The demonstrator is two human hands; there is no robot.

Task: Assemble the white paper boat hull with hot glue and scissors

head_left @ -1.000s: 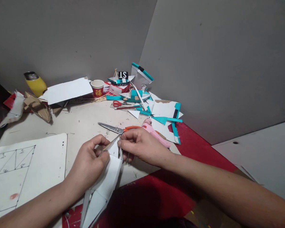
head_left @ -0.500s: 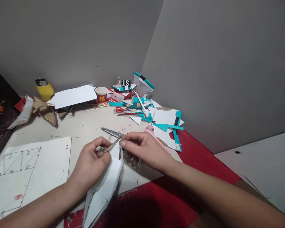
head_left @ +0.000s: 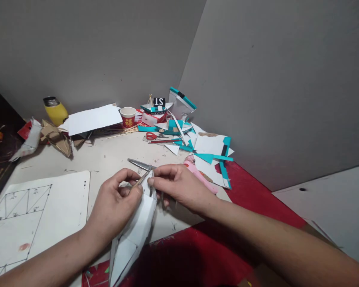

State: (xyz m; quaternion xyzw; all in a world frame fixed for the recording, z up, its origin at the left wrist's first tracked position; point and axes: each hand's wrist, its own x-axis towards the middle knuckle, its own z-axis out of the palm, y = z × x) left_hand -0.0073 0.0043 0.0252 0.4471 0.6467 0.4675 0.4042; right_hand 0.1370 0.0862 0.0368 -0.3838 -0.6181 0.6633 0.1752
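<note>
White paper, folded into a long tapering form (head_left: 140, 223), is held between your two hands above the near edge of the desk (head_left: 113, 155), its narrow tip pointing away from you and its lower end towards you. Compared with half a second ago, the side gap just below the tip looks narrower, and your left thumb sits a little further up the form. In my judgement this brings the panel edges into closer alignment at the tip; whether they are bonded cannot be told.

Your left hand (head_left: 115, 205) has its thumb and bent index brought together on the form's left edge, beside a thin brown strip (head_left: 142, 179); whether that strip is part of the form is unclear. Your right hand (head_left: 182, 187) has its thumb and index pinched at the tip, with almost no space between them; its other fingers are partly hidden behind the form.

Large scissors (head_left: 139, 164) lie just beyond the tip, handles concealed by your right hand. Near that hand rests a pink tool (head_left: 197, 175), apparently a glue gun. A page with a drawn grid (head_left: 66, 199) lies to your left. Along the back stand a yellow bottle (head_left: 57, 113), a paper cup (head_left: 128, 119) and a small model boat (head_left: 157, 107). Red covering (head_left: 242, 183) shows at the desk's right, and plain grey walls (head_left: 92, 48) meet in a corner behind
</note>
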